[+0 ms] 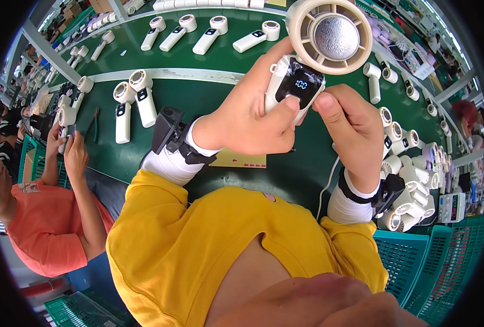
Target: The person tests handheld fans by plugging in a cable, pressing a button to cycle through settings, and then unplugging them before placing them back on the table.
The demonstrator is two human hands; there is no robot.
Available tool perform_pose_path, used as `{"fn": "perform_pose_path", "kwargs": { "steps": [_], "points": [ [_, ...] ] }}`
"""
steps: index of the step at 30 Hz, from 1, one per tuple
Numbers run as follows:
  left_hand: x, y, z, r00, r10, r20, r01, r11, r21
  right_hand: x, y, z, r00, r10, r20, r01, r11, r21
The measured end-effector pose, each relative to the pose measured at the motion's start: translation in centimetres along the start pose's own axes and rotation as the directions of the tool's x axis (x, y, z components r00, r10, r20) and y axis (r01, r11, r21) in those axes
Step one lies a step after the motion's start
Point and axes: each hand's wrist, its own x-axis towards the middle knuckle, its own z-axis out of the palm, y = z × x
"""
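My left hand [258, 114] is wrapped round the handle of a cream handheld fan [329, 35]. The fan's round head, with a silver centre, points up and away from me. Blue-white digits glow on its black glossy display [301, 84], and my left thumb presses just below them. Beside the handle's right edge, my right hand [354, 128] is closed, thumb against curled fingers. What it pinches, if anything, is hidden. A white cable [328, 185] hangs below that hand; its upper end goes out of sight there.
Two fans [123, 111] lie left of my hands, near green-handled pliers [96, 125]. More fans [212, 35] line the table's far side. A heap of fans [411, 185] sits at right, above green baskets [403, 259]. At left a person in orange [51, 229] handles another fan.
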Motion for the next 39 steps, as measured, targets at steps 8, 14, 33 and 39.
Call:
{"fn": "perform_pose_path", "kwargs": {
  "steps": [8,14,33,39],
  "points": [
    [0.0,0.5,0.4,0.983,-0.13,-0.131,0.108,0.981,-0.162,-0.2,0.3,-0.3,0.999,-0.03,-0.037,0.026,0.995,-0.094],
    [-0.3,2.8,-0.7,0.928,-0.29,-0.235,0.211,0.927,-0.311,-0.4,-0.5,-0.5,0.995,-0.018,-0.094,0.013,0.999,-0.05],
    [6.1,-6.3,-3.9,0.824,-0.551,-0.132,0.516,0.826,-0.226,-2.2,-2.3,-6.1,0.727,0.069,-0.683,0.036,0.99,0.139],
    [8.2,-24.6,-1.8,0.847,-0.478,-0.233,0.52,0.655,0.549,-1.0,-0.5,-6.8,0.788,0.18,-0.589,-0.264,0.963,-0.06]
  ]
}}
